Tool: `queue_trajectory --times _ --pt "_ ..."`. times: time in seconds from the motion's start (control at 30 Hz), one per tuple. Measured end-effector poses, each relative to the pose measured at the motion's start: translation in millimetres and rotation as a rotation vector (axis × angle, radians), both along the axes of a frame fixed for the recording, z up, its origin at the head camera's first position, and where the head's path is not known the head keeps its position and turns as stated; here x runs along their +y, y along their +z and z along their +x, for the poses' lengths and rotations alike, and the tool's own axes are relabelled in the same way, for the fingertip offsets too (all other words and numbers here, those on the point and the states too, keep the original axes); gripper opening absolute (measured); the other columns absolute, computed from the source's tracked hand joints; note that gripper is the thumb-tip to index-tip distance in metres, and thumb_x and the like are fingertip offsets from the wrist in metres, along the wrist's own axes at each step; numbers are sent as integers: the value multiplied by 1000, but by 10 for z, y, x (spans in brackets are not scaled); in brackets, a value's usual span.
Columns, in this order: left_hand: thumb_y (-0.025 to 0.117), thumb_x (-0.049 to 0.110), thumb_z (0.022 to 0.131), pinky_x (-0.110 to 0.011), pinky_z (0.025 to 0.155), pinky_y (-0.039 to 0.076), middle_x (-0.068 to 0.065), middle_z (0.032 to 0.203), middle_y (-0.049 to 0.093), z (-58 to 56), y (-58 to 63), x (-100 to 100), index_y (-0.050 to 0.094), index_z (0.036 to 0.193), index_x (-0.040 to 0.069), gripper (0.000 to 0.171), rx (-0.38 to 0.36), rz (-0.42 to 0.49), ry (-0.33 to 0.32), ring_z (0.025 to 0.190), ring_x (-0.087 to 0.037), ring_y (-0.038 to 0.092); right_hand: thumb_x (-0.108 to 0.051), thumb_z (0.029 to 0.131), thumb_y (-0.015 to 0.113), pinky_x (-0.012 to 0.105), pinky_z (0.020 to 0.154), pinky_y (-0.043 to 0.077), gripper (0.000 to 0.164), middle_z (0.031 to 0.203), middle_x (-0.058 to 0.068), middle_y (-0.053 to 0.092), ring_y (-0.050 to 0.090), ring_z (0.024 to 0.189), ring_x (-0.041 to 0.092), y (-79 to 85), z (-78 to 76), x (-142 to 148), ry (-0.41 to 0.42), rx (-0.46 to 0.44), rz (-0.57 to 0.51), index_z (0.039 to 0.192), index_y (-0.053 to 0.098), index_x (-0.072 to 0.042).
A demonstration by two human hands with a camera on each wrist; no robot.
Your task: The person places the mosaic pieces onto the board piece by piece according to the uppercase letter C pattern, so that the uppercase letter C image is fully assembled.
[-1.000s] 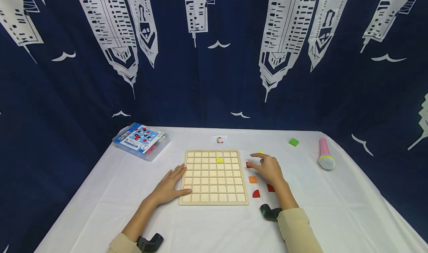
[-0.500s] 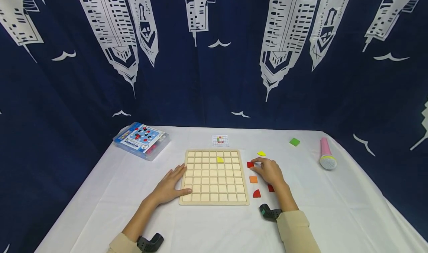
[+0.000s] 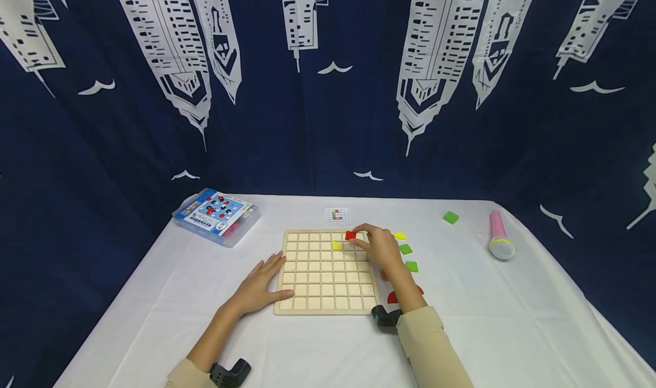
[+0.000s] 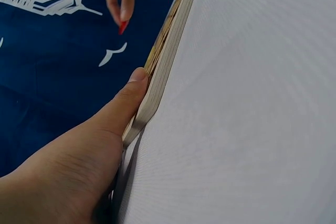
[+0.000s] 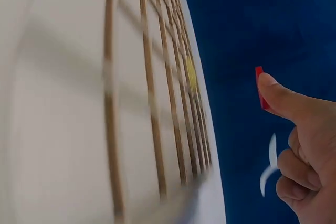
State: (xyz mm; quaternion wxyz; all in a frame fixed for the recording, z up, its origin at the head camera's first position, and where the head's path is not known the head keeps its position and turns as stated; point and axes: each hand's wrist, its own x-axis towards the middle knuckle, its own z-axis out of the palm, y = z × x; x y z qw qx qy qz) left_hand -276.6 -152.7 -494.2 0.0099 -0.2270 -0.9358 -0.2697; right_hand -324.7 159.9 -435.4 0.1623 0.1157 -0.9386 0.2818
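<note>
A red square tile (image 3: 351,235) is pinched between the thumb and forefinger of my right hand (image 3: 381,246), above the far right part of the wooden grid board (image 3: 328,289). In the right wrist view the red tile (image 5: 259,80) appears edge-on, clear of the board, with the other fingers curled in. One yellow tile (image 3: 336,245) lies in a cell near the board's far side. My left hand (image 3: 260,285) rests along the board's left edge, fingers extended and thumb over the near left corner. The left wrist view shows that thumb (image 4: 123,100) against the board's rim.
Right of the board lie green tiles (image 3: 405,249), a yellow tile (image 3: 400,236), an orange tile (image 3: 384,276) and red tiles (image 3: 392,298), partly behind my forearm. Farther off are another green tile (image 3: 451,217), a pink microphone (image 3: 497,227), a pattern card (image 3: 336,216) and a plastic case (image 3: 217,214).
My right hand has picked up the red tile from the table right of the board and carried it left and away from me, over the board. The left hand stays put.
</note>
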Motion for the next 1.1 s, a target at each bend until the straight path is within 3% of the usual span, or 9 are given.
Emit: queue_trajectory --times 0.2,0.37,0.63,0.83,0.97,1.1 --pt "61 62 76 -39 113 6 -6 152 18 0 5 -7 26 146 7 96 -11 -12 7 139 -22 13 -30 77 74 21 38 17 31 48 -5 30 21 44 8 -23 -128 -387 81 26 -86 103 70 -13" --pt "61 61 77 -41 113 7 -8 152 20 -1 5 -12 28 145 5 94 3 -11 4 139 -24 15 -32 78 73 21 38 19 32 48 -5 31 22 44 9 -139 -189 -559 109 -61 -109 103 70 -13" --pt "62 60 77 -42 113 8 -9 151 22 21 19 -11 29 144 3 93 9 -1 -7 139 -26 15 -30 75 76 26 43 32 26 61 -1 51 38 53 13 -228 -198 -591 51 -118 -73 97 72 -16" --pt "63 60 76 -41 113 9 -9 151 22 9 -12 -11 30 144 4 93 29 1 -4 138 -25 16 -28 76 76 27 52 43 25 83 4 65 52 68 15 -259 -188 -553 53 -118 -36 97 72 -17" --pt "64 58 76 -42 112 12 -12 149 26 10 -36 -4 33 142 2 92 74 14 -9 137 -29 20 -31 77 75 28 52 44 26 85 4 65 53 68 15 -276 -198 -545 49 -125 -18 99 72 -18" --pt "64 56 77 -43 112 12 -12 149 26 14 -32 1 32 142 1 91 68 17 -8 137 -29 20 -31 77 75 26 50 41 27 80 1 63 50 66 13 -276 -196 -543 49 -136 -12 101 71 -18"
